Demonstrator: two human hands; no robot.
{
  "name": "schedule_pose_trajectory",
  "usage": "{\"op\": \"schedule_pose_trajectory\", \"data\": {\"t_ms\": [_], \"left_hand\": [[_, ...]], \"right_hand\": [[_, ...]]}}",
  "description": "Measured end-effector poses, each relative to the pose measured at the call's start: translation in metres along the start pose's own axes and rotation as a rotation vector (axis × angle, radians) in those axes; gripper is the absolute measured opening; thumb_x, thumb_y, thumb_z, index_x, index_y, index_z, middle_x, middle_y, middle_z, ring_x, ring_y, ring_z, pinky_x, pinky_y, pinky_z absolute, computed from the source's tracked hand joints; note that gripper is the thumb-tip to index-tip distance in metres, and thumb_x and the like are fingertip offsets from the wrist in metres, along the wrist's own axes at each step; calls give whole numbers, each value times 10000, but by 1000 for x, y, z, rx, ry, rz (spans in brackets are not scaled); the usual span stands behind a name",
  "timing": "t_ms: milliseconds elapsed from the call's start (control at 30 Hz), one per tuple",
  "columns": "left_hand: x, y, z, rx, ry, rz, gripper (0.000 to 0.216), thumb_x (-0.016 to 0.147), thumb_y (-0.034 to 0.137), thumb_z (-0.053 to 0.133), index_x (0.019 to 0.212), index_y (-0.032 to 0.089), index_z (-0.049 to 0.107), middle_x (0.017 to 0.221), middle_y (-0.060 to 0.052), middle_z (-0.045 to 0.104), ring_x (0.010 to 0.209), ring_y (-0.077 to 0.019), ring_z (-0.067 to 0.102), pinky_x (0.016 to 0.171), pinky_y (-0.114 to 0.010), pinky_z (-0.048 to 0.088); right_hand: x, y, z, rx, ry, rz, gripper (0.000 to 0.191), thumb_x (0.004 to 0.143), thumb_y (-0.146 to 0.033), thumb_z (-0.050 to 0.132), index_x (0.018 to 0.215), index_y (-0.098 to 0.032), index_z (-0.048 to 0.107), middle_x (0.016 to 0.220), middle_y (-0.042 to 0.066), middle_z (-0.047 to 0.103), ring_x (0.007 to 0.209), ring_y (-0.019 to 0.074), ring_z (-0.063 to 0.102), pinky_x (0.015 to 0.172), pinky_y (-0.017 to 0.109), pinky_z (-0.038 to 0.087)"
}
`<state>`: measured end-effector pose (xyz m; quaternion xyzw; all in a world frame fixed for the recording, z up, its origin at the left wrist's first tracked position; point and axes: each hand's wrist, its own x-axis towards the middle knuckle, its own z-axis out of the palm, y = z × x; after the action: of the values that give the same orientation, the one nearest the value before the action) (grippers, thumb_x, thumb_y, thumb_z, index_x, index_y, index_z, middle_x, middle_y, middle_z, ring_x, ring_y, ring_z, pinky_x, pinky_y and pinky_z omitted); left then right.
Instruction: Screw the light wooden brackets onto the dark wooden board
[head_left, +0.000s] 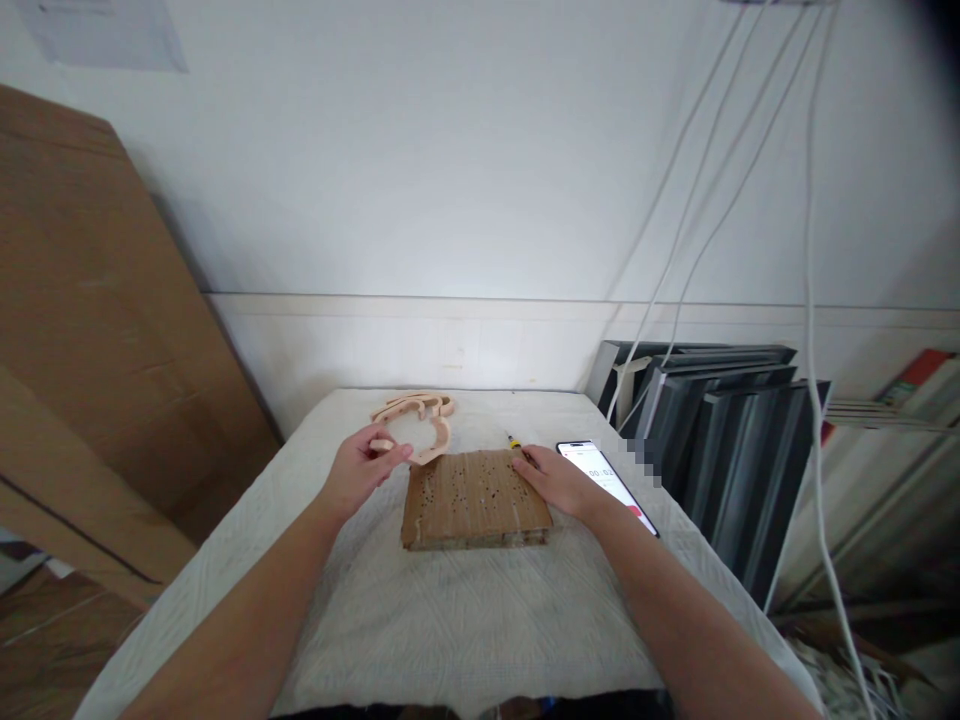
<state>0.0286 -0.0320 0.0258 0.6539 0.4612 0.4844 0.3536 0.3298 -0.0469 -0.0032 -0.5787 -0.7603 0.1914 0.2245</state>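
Observation:
My left hand (367, 468) pinches a pale tan strip (433, 456), which looks like leather, near its end. The strip curves back in a loop over the far left corner of a thick cardboard block (476, 500). Many small holes dot the top of the block. At the block's right edge, my right hand (551, 478) is closed around a slim yellow-and-black tool (514, 442), apparently an awl, whose thin tip points away and to the left. Part of its handle is hidden by the fingers. More tan strips (405, 403) lie behind the left hand.
A phone (607, 485) showing a timer lies right of my right hand on the white tablecloth (465, 620). Dark panels (720, 450) lean beyond the table's right side. Large cardboard (112, 330) stands at left. White cables (811, 300) hang at right.

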Motion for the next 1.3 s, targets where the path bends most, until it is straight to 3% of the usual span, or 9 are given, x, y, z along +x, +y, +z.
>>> {"op": "schedule_pose_trajectory", "data": {"t_ms": [133,267,367,500,633,733,867,1000,1300], "left_hand": [[-4,12,0,226,-33,143,373,663,464,685,568,171,475,542,33,438,543,-108,409,519,-226,321],[-9,21,2,270,-289,275,312,694,447,668,659,173,521,703,-12,526,683,-145,480,628,-247,383],[-13,23,6,314,-475,286,321,687,438,690,701,183,496,748,-8,512,690,-140,461,629,-239,383],[-20,28,8,376,-589,287,420,603,502,752,719,186,502,771,-3,503,697,-145,445,629,-239,373],[-22,36,-2,287,-749,306,603,598,676,675,956,195,613,920,-51,553,767,-181,486,668,-266,412],[-21,35,-9,207,-683,281,613,775,692,472,1139,220,613,1075,-97,578,904,-227,530,786,-325,445],[-18,26,-6,336,-540,266,394,924,447,391,1140,266,666,1266,-67,569,1181,-241,472,1046,-397,330],[-17,21,-1,410,-550,299,371,954,336,357,1054,256,705,1134,-47,658,1074,-207,546,993,-367,396],[-17,21,-7,468,-591,375,348,954,308,401,883,193,721,1004,-60,658,956,-156,588,868,-294,470]], "right_hand": [[0,-2,-1,4,2,14,387,936,-445,354,972,-157,611,990,126,657,910,215,583,792,317,400],[0,-3,-1,0,2,25,392,935,-456,355,944,-163,615,977,125,662,892,215,588,765,316,404],[0,-2,-1,-1,4,24,397,937,-454,349,971,-163,616,996,123,661,905,212,587,775,314,402],[0,-1,0,1,4,22,395,933,-462,356,976,-166,615,1005,122,658,922,216,583,792,314,398],[0,-1,0,4,0,20,399,934,-463,347,971,-167,611,987,122,658,907,220,584,776,315,399],[0,0,0,1,-1,14,382,929,-459,360,947,-169,607,970,117,657,895,218,583,774,314,395],[0,1,0,9,-1,15,397,935,-468,345,954,-173,609,981,112,659,894,216,585,771,318,395],[0,1,0,13,-1,53,377,925,-463,378,975,-177,619,989,112,670,882,216,599,752,318,401],[2,4,-2,34,-40,47,356,917,-452,389,949,-179,614,998,109,665,910,220,593,761,314,410]]}}
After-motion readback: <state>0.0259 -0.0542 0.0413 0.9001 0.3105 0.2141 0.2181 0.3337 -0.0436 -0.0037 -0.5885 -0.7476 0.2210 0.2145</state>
